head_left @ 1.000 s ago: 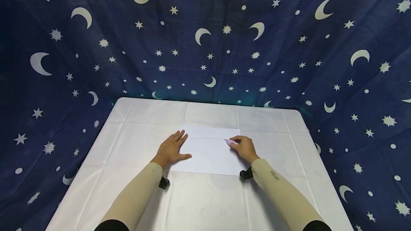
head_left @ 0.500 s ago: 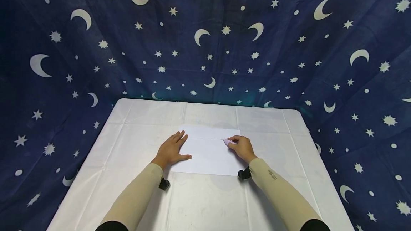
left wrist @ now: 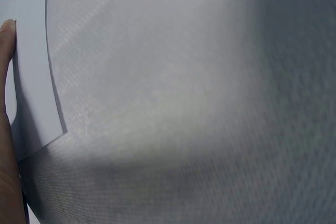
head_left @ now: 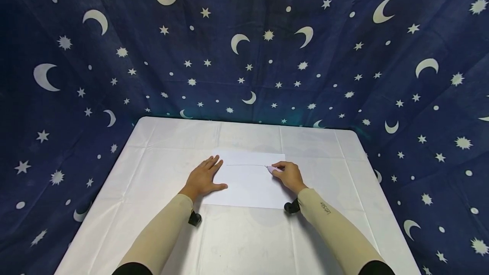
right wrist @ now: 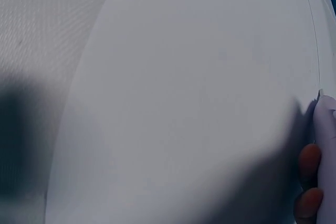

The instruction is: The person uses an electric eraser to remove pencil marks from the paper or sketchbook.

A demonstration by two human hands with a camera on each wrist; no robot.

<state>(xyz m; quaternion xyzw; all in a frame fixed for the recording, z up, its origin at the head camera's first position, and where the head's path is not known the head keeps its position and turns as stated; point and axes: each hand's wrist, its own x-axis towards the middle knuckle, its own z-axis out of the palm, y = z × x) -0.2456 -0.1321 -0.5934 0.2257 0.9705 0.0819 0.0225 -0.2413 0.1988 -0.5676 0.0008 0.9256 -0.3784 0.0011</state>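
You're pinching the tool [head_left: 273, 169] in your right hand [head_left: 290, 176] where the line [head_left: 244, 165] ends, seemingly mid-stroke, left hand [head_left: 203, 178] spread wide on the paper [head_left: 244, 188], and going further calls for steady pressure.

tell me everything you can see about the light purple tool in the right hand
The light purple tool looks smooth and plastic, with a rounded front end and a small greyish tip sticking out. The right hand grips it, hiding part of its body. Its tip points leftward and slightly away from the person, over the white paper, at the right end of a thin dark line. Whether the tip presses on the paper is hard to tell.
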